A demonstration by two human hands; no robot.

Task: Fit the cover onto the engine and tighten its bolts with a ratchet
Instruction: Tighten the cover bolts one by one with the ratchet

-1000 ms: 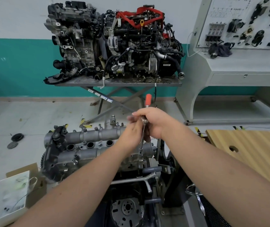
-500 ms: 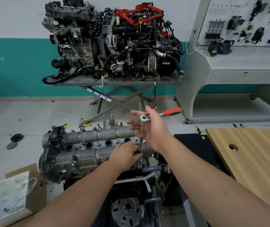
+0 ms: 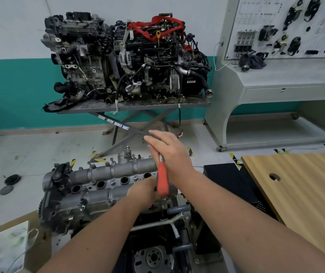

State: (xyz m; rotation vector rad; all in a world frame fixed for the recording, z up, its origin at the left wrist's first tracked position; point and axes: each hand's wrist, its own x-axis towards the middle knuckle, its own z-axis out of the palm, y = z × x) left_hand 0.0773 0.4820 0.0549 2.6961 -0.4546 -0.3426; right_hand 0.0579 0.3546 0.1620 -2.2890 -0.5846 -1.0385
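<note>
The grey aluminium cover (image 3: 106, 174) lies on top of the engine (image 3: 63, 211) on its stand, with several bolts along its edges. A ratchet with a red handle (image 3: 162, 181) stands over the cover's right end, handle pointing toward me. My right hand (image 3: 170, 152) lies over the ratchet's head with fingers stretched out straight. My left hand (image 3: 145, 191) is curled low at the right end of the cover, below the handle; what its fingers hold is hidden.
A wooden board (image 3: 299, 196) with a hole lies to the right. Behind stand two engines (image 3: 126, 62) on a scissor table and a white display bench (image 3: 288, 79). A cardboard box (image 3: 5, 249) sits at the lower left; black discs (image 3: 11, 179) lie on the floor.
The ratchet handle has swung from pointing right to pointing toward me. My right hand has turned over the ratchet head. My left hand has stayed low at the cover's right end.
</note>
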